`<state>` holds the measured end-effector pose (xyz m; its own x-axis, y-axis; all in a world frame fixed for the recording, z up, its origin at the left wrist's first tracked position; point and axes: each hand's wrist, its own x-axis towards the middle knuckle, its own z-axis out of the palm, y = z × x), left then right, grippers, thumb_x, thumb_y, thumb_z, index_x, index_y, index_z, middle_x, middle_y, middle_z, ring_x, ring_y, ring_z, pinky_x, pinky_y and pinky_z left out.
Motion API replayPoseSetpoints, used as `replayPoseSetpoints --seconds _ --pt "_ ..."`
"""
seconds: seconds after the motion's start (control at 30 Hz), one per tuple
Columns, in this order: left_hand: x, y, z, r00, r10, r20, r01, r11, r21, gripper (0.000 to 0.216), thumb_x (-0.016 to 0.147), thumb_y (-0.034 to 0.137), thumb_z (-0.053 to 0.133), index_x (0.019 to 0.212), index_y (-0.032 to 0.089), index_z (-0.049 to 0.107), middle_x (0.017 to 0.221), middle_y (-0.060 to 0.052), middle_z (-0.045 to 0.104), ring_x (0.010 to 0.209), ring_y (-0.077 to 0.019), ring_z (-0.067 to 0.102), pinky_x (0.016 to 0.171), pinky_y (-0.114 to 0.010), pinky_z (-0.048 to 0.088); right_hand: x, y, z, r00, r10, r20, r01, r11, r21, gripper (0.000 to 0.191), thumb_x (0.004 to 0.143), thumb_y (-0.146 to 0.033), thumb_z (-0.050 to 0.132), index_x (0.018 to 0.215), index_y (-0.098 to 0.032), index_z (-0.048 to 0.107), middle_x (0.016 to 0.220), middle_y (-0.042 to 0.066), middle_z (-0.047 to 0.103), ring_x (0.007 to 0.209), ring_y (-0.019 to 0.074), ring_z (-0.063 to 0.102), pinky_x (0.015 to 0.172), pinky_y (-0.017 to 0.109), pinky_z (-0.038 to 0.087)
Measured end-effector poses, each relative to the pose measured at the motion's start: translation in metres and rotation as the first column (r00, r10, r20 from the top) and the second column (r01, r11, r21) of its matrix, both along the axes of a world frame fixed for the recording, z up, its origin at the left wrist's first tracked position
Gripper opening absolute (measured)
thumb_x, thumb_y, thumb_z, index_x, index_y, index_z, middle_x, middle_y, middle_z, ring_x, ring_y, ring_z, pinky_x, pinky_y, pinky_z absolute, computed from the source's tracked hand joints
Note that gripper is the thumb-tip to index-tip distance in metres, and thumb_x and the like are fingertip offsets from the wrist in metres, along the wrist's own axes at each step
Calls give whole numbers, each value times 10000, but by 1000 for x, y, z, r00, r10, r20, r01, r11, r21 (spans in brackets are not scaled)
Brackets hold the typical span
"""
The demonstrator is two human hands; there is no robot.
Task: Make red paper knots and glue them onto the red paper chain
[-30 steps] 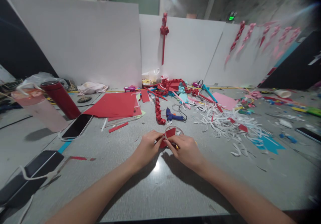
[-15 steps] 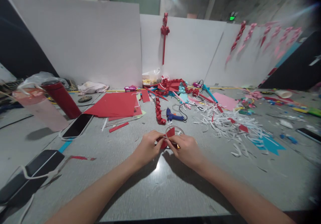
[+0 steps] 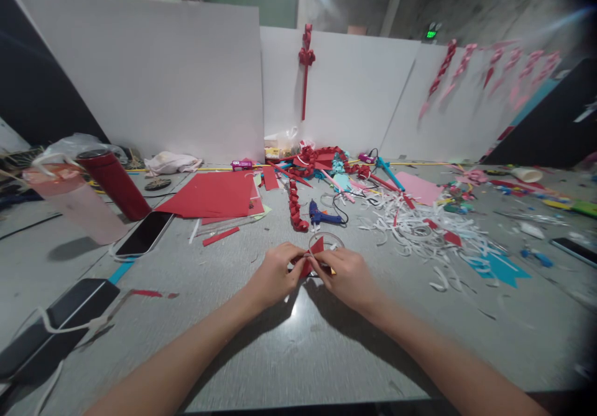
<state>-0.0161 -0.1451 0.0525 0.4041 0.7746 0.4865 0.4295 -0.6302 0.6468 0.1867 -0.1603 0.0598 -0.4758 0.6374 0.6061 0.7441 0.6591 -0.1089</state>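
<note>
A small piece of red paper is pinched between both hands above the grey table. My left hand grips its left side with thumb and forefinger. From the other side my right hand holds it, the fingertips of both hands nearly meeting. Just behind the fingers lies a roll of clear tape, partly covered by the right hand. Farther back are a blue glue gun and a curled red paper chain. Part of the held paper is hidden by my fingers.
Red paper sheets lie at the back left, near a phone, a red flask and a black power bank. White paper strips spread over the right side. A red paper ornament hangs on the white partition.
The red paper has tilted slightly between my fingers. Both hands stay in nearly the same place, still pinching it.
</note>
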Motion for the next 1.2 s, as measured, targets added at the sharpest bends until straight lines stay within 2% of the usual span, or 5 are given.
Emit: replayPoseSetpoints --seconds 0.5,0.67,0.8,1.0,1.2 --pt "0 -5 6 998 -50 -34 52 998 45 143 996 214 565 1003 174 702 955 -73 727 905 -207 662 829 -325 499 0 1 1 1000 14 -11 -13 999 51 258 1042 -228 568 830 -172 705 711 41 732 625 178 633 657 311 388" --pt "1 -1 1 1000 -10 -19 10 1000 7 231 1048 257 518 937 189 709 913 -55 736 866 -191 664 829 -319 488 -1 1 0 1000 9 -2 -9 999 39 283 1051 -242 553 818 -177 699 703 42 727 628 178 630 658 309 387" --pt "-1 4 -2 1000 -4 -25 5 999 32 253 1063 260 486 942 193 697 927 -61 732 878 -194 662 842 -327 489 0 3 1 1000 -11 5 11 999 31 274 1058 -271 545 854 -178 703 739 48 741 658 186 646 676 316 405" --pt "-7 9 1 998 60 -18 -59 997 53 239 1066 262 458 940 181 643 959 -72 701 875 -190 637 834 -324 475 11 9 7 1000 -17 -10 17 1000 -10 214 1033 -236 527 934 -181 709 843 66 766 724 212 657 737 343 445" --pt "-10 14 4 990 139 22 -138 990 -38 285 1085 318 402 930 188 603 891 -40 679 798 -166 617 773 -289 456 20 17 8 995 -32 -91 23 995 -101 226 1040 -251 528 906 -201 703 855 62 758 764 213 659 749 337 456"
